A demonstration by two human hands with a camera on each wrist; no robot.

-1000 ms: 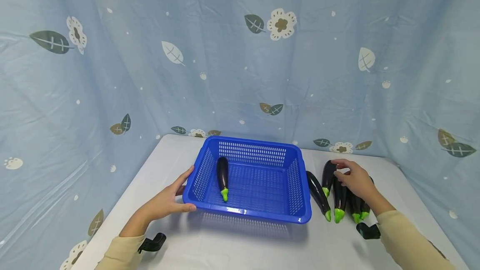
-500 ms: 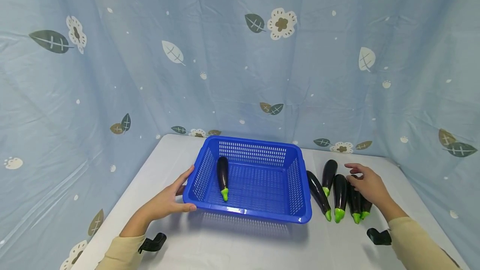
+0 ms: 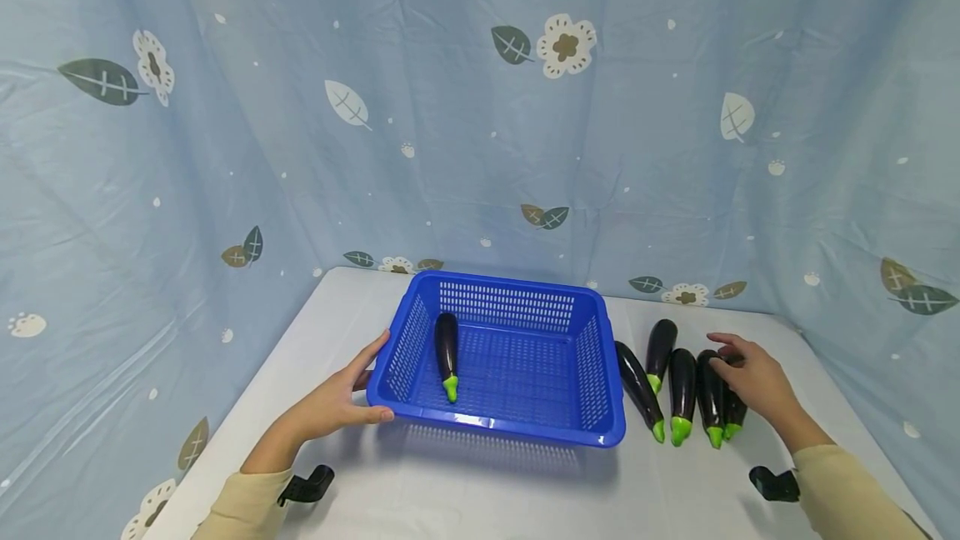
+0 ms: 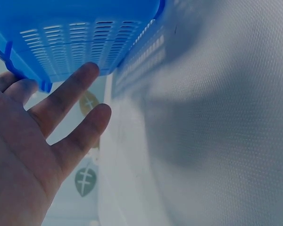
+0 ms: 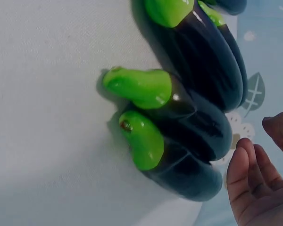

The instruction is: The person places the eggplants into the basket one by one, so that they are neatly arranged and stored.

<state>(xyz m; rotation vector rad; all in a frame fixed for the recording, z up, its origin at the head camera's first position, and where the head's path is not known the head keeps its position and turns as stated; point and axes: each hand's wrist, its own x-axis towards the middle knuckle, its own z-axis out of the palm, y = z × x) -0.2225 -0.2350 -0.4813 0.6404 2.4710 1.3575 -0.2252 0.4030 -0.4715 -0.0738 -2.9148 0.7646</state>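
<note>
The white desk [image 3: 517, 494] spans the lower frame, a blue plastic basket [image 3: 517, 373] at centre. My left grip [image 3: 330, 402] lies spread against its left end; my right grip [image 3: 761, 377], thumb and fingers parted, hovers lower right by five eggplants [image 3: 682, 386]; a sixth eggplant [image 3: 446, 348] lies inside the basket.

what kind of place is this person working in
Probably an indoor tabletop setup screened off by fabric: a blue leaf-and-flower-print curtain hangs behind and on both sides of a white table, where eggplants lie beside a blue plastic basket.
</note>
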